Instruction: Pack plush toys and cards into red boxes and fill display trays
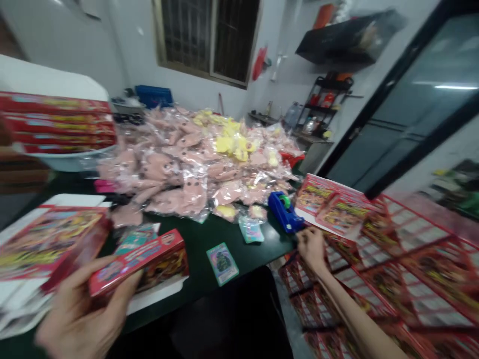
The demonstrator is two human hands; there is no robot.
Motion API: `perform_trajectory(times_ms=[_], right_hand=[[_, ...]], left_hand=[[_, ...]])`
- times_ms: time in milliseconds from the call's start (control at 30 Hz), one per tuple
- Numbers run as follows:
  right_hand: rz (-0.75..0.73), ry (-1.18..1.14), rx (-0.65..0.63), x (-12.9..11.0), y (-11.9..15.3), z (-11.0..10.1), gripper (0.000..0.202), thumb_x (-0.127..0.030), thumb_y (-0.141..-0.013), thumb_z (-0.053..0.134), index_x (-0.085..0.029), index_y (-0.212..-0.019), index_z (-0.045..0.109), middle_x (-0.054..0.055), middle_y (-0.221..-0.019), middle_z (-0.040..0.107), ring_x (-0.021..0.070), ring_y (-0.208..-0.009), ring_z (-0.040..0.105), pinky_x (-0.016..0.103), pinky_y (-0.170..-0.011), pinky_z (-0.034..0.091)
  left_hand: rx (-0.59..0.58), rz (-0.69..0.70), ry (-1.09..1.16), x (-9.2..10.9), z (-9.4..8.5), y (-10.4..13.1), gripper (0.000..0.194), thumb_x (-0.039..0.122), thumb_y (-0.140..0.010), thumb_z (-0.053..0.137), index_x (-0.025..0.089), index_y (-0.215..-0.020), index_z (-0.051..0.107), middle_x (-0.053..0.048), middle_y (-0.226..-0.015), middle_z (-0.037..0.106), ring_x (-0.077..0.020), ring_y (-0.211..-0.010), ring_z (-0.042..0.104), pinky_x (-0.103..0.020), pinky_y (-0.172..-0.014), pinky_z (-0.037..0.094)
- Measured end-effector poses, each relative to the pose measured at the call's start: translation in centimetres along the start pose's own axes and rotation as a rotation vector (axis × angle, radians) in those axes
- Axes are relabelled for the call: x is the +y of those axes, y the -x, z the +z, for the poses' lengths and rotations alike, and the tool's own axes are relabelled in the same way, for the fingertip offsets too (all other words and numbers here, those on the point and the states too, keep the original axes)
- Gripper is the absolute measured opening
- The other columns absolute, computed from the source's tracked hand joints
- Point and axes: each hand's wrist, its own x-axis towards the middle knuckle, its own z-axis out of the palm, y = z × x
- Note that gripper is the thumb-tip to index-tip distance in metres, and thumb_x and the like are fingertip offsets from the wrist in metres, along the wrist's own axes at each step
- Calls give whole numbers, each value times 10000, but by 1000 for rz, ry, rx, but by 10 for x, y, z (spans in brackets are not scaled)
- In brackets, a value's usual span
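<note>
My left hand (88,304) is wrapped round a small red printed card box (140,259), held tilted above the near left of the dark green table. Its thumb and fingers press on the box's sides. At the table's right edge, my right hand (312,247) is closed, fingertips together right at the near end of a blue tape dispenser (284,212). Whatever it pinches is too small and blurred to make out. Inside the dispenser sits a green roll of tape (285,201). A single trading card (222,264) lies flat between my hands.
Bagged pink plush toys (179,169) are heaped across the table's back. Larger red boxes (52,239) lie at left, near a stacked basin (75,159). Many red display boxes (396,279) fill the right side below table height. Small card packs (251,230) lie mid-table.
</note>
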Motion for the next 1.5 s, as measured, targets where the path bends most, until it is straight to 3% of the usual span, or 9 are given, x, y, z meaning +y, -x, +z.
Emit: perform_trajectory(times_ms=[133,300,400,467,667,933,1133,1333,1500], right_hand=[[-108,-100,-104,-61,33,-12,228,-409,-755,588,-203,-664,623,40,-654,603,193,-600,569,362,-611,470],[-170,-504,-358,-202,72,-3,103,-269,-806,589,-241,-900,621,-52,-518,528,105,-435,497,233,-449,417],[-16,-880,-556,-269,88,13,582,-217,-795,600,-278,-1312,339,-86,-562,565,86,-397,472,200,-391,398],[106,-1059,-671,-293,96,25,739,-203,-787,599,-279,-1383,170,-95,-585,581,74,-390,460,183,-379,396],[306,-1156,-758,-309,111,45,712,-222,-758,631,-222,-1342,224,-107,-553,578,54,-384,435,149,-372,389],[334,-1018,-739,-316,110,43,643,-251,-712,657,-191,-1247,304,-99,-522,588,62,-356,437,141,-336,334],[324,-951,-666,-316,118,48,632,-278,-719,662,-187,-1238,313,-88,-522,595,90,-402,504,156,-351,320],[341,-1015,-677,-311,123,51,647,-333,-753,645,-192,-1272,285,-100,-516,578,54,-338,400,142,-335,289],[356,-1011,-661,-299,128,67,686,-318,-735,658,-188,-1291,279,-102,-505,564,79,-370,443,162,-365,333]], left_hand=[[-76,111,49,18,-4,-2,328,215,-693,719,190,-997,600,1,-844,656,-118,-652,619,-210,-588,515],[-149,120,111,21,-7,-4,305,194,-729,695,185,-1010,576,-4,-835,629,-115,-673,617,-205,-604,510],[-175,115,117,19,-8,-3,366,202,-727,703,193,-1062,556,-23,-925,634,-134,-755,637,-224,-658,525],[-181,124,111,18,-10,-2,403,205,-729,706,202,-1097,542,-39,-995,635,-152,-827,647,-255,-726,535],[-222,211,89,20,-13,-4,372,222,-748,693,210,-1091,550,-42,-986,657,-167,-853,657,-285,-755,542],[-236,309,104,23,-16,-9,360,221,-758,685,205,-1088,544,-48,-944,660,-167,-817,650,-295,-721,542],[-387,405,85,31,-22,-21,288,171,-794,637,221,-1074,592,-38,-869,634,-153,-777,622,-267,-676,519],[-648,558,-60,35,-30,-36,412,120,-853,509,310,-1217,546,-20,-838,500,-118,-708,541,-215,-580,461],[-738,520,-97,39,-31,-42,429,142,-874,478,263,-1286,487,-32,-859,495,-116,-713,533,-215,-595,464]])
